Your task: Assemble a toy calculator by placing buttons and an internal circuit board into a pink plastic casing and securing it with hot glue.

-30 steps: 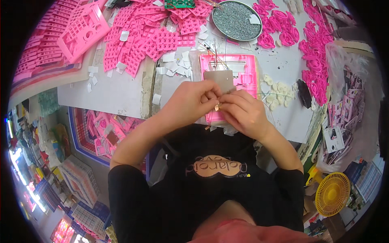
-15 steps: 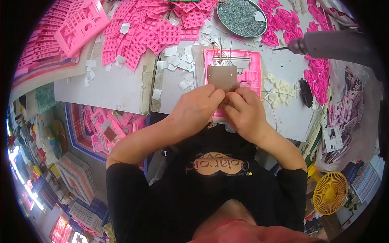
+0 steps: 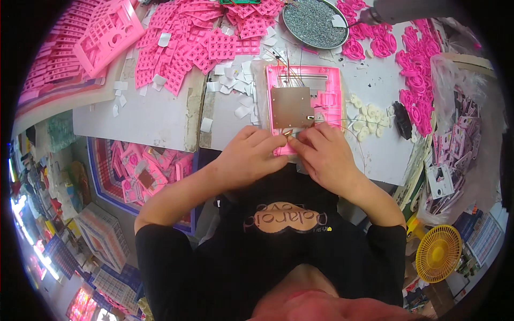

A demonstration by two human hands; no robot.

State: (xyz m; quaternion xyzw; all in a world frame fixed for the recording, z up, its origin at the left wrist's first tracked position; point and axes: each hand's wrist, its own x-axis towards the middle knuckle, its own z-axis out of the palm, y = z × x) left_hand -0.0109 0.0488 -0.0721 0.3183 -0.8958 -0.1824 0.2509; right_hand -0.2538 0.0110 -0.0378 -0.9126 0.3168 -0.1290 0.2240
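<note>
A pink plastic housing lies on the table in front of me, with a brown circuit board inside it. Thin wires run from the board's far edge. Both hands meet at the near edge of the housing, just below the board. My left hand is closed, its thumb and index fingertips together by a small shiny, brass-coloured bit. My right hand pinches close beside it, fingers curled near the board's lower right corner. What the fingertips hold is too small and covered to name.
An electric screwdriver hangs at the far right, near a round dish of screws. Pink keypads pile up at far left, with white paper pieces. Cream parts and magenta parts lie right; a crate stands below left.
Both hands have drawn slightly nearer to me, leaving more of the board uncovered. The screwdriver has swung farther away, toward the screw dish.
</note>
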